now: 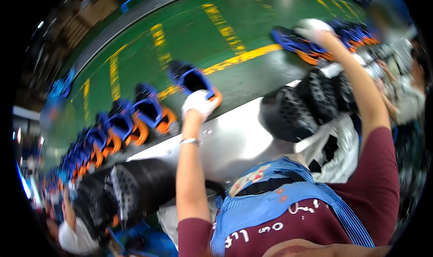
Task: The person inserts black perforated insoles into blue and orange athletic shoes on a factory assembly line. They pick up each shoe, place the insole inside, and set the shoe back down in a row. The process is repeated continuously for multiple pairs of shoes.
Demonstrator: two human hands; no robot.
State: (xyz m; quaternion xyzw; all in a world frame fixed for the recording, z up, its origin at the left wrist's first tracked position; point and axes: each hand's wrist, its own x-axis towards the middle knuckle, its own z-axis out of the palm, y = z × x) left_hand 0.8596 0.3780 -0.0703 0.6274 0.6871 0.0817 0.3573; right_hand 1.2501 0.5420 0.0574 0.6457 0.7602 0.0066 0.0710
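The left hand (pixel 198 104), in a white glove, is closed on the near end of a blue-and-orange piece (pixel 193 80) with a dark hollow. This piece sits just beyond the far edge of a shiny metal surface (pixel 225 137), near the middle of the scene. A silvery band (pixel 190 141) circles the left wrist.

The right hand (pixel 315 29), also gloved in white, reaches to the far right, at the left end of a row of similar pieces (pixel 311 47). Its fingers are blurred, so whether they grip anything cannot be told.

To the left of the held piece, another row of blue-and-orange pieces (pixel 119 125) runs away toward the left. On the surface lie patterned black items: one group (pixel 311 101) at the right, another group (pixel 131 189) at the near left. A crumpled white bag (pixel 345 144) is beside the right group. Behind the pieces stretches a green floor (pixel 189 38) with yellow markings (pixel 224 29).
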